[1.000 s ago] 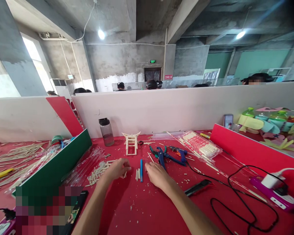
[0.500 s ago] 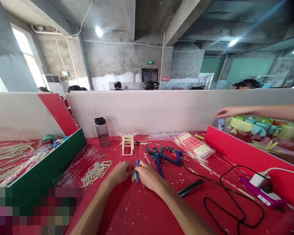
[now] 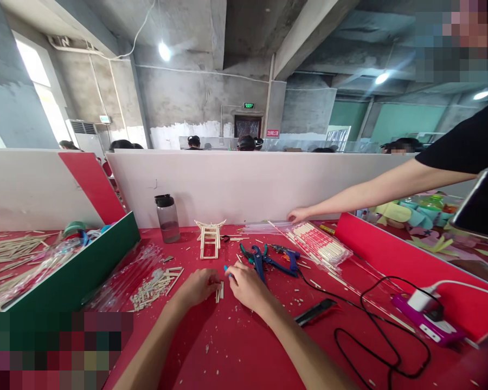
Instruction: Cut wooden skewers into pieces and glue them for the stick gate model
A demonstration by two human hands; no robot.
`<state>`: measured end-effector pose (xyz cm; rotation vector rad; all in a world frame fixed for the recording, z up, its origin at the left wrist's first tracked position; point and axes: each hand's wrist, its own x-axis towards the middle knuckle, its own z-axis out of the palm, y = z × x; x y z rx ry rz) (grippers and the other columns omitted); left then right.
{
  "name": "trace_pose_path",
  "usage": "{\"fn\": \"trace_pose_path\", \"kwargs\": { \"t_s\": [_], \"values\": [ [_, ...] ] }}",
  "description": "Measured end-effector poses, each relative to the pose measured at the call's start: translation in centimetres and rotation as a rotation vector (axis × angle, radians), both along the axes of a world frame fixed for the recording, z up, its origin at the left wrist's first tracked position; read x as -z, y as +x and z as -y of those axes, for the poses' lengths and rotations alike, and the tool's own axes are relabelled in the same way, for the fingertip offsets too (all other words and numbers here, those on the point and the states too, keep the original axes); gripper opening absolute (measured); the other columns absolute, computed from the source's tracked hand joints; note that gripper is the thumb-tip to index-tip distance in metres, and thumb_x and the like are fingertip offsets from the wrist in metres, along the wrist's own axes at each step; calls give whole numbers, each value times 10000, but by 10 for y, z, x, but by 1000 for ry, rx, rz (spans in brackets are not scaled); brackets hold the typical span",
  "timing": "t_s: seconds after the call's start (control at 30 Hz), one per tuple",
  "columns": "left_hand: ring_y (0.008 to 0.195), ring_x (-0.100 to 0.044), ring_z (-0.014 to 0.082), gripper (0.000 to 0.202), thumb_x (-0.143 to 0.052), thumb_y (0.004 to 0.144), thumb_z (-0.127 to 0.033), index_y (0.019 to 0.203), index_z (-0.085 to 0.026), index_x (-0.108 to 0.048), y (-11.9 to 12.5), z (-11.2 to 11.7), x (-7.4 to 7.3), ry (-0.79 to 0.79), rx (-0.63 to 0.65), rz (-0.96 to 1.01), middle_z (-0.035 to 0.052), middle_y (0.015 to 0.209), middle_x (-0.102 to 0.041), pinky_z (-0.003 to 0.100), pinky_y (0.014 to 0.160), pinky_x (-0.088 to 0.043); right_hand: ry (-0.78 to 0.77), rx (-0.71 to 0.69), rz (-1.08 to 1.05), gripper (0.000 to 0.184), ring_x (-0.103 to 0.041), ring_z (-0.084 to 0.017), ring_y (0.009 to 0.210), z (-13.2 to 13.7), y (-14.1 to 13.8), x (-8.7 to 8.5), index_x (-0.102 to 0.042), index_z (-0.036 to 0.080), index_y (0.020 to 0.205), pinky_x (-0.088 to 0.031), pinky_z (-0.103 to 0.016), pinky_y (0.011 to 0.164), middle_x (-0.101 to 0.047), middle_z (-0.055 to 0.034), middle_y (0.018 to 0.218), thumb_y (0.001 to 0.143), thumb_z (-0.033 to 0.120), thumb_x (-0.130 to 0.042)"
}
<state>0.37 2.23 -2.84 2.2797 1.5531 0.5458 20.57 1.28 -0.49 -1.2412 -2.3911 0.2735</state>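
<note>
My left hand (image 3: 203, 286) rests on the red table with its fingers curled, the fingertips beside a few short pale wooden sticks (image 3: 220, 292). What lies between those fingers, if anything, is hidden. In my right hand (image 3: 246, 284) is a slim blue pen-like tool (image 3: 226, 269); only its upper end shows past the fingers. Behind both hands stands a small frame built of wooden sticks (image 3: 210, 241). A heap of short cut sticks (image 3: 154, 287) lies left of my left hand.
Blue-handled pliers (image 3: 259, 260), a glue gun (image 3: 293, 260) and a black cutter knife (image 3: 315, 312) lie to the right. Another person's hand (image 3: 299, 214) reaches over bagged sticks (image 3: 319, 241). A water bottle (image 3: 168, 219) stands back left. Black cable (image 3: 376, 327) loops near a purple power strip (image 3: 429, 322).
The blue tool has tilted, and less of it shows in my right hand. The other person's arm has come in from the right, its hand now near the bagged sticks.
</note>
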Motion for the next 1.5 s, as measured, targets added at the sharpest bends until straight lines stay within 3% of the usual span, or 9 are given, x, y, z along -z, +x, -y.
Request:
{"fn": "trace_pose_path", "kwargs": {
  "t_s": [0.43,1.5],
  "values": [
    [684,-599,154,120,-580,840,-255,823,-182,-673,0,1,-2,-1,31,-19,29,782,-694,226,584,-348,-10,-71,-38,177,-641,-163,900,-4,-6,15,-673,207,942,-431,-241,783,-674,-38,953,941,184,-497],
    [667,-632,166,126,-614,846,-253,817,-180,-713,4,6,-8,23,1,-33,51,766,-725,216,585,-376,11,-92,-156,151,-655,-195,846,-11,-3,19,-683,203,875,-440,-269,751,-704,-54,885,910,177,-538]
  ]
}}
